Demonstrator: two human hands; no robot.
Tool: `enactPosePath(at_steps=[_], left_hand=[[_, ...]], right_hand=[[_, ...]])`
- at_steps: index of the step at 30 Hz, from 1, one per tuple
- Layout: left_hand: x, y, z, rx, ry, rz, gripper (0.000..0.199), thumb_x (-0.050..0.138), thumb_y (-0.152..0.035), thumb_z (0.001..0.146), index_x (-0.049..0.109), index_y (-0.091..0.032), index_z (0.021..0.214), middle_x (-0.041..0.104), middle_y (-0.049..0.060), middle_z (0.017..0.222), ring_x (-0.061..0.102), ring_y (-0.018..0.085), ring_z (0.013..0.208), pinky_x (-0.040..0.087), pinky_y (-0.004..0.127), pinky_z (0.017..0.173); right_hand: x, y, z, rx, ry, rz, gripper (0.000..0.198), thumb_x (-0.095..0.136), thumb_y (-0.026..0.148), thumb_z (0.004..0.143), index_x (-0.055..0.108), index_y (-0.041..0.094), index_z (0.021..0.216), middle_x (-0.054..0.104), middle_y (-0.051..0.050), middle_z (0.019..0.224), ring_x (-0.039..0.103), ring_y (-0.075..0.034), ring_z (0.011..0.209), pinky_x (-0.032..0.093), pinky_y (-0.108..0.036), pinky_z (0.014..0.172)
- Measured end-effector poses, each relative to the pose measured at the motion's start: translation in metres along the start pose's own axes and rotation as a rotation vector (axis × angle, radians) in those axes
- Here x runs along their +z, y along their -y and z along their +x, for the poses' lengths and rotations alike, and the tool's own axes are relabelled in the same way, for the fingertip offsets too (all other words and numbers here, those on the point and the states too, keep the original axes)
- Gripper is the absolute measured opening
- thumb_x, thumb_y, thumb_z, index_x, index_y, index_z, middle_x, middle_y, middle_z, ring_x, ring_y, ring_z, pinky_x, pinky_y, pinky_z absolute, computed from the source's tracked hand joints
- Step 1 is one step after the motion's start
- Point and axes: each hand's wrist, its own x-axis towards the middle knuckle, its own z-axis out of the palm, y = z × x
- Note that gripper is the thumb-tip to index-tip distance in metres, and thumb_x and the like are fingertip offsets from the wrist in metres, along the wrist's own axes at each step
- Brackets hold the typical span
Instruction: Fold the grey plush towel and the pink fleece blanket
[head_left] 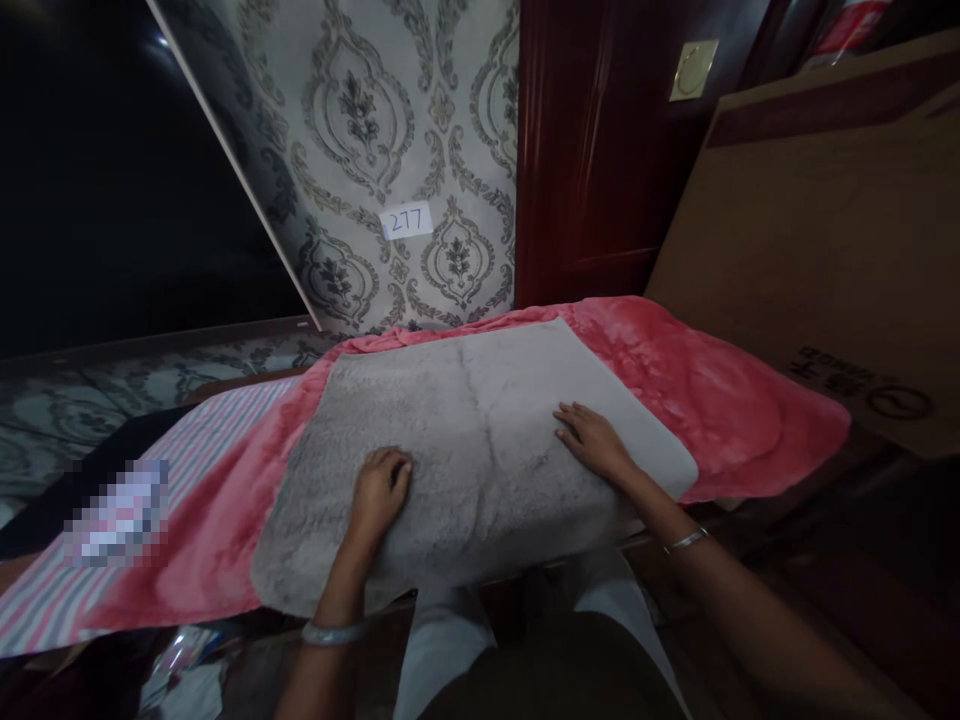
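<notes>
A grey plush mat [450,420] lies spread over a pink fleece blanket [660,370]. A crease runs down its middle; the left part looks darker and fluffier, the right part paler and smoother. My left hand [381,490] rests on the left half of the mat, its fingers loosely bent, thumb apart, with nothing seen in it. On the right half, my right hand [592,440] lies flat with the fingers stretched out. The mat's near edge hangs towards my knees.
A striped cloth [225,430] shows under the blanket at the left, with a blurred-out item on it. A big dark screen [135,180] stands at the back left. A cardboard box [825,240] leans at the right. Behind are a patterned wall [360,60] and a dark red panel [585,150].
</notes>
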Motion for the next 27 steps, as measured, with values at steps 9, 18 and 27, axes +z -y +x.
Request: enactPosePath(at_steps=[9, 18, 27], left_hand=[[-0.026, 0.035, -0.03, -0.238, -0.114, 0.348, 0.043, 0.041, -0.037, 0.095, 0.073, -0.015, 0.112, 0.067, 0.019, 0.126, 0.06, 0.034, 0.116, 0.048, 0.052, 0.1], [-0.017, 0.041, -0.04, -0.239, -0.081, 0.362, 0.046, 0.041, -0.039, 0.096, 0.07, -0.019, 0.125, 0.063, 0.015, 0.14, 0.058, 0.033, 0.126, 0.049, 0.05, 0.103], [-0.022, 0.058, -0.047, -0.329, -0.146, 0.492, 0.054, 0.032, -0.04, 0.098, 0.071, -0.011, 0.122, 0.062, 0.022, 0.137, 0.057, 0.037, 0.128, 0.045, 0.054, 0.107]], right_hand=[[-0.031, -0.019, 0.019, 0.074, -0.008, 0.007, 0.043, 0.045, 0.031, 0.096, 0.071, 0.019, 0.128, 0.071, -0.011, 0.129, 0.063, -0.027, 0.121, 0.047, -0.039, 0.105], [-0.018, 0.057, 0.092, -0.122, 0.062, 0.1, 0.04, 0.046, 0.021, 0.096, 0.07, 0.017, 0.128, 0.071, -0.008, 0.129, 0.063, -0.021, 0.123, 0.044, -0.032, 0.108], [0.0, 0.096, 0.167, -0.165, 0.082, 0.105, 0.049, 0.05, 0.02, 0.093, 0.062, 0.017, 0.14, 0.064, -0.009, 0.141, 0.057, -0.022, 0.132, 0.042, -0.034, 0.112]])
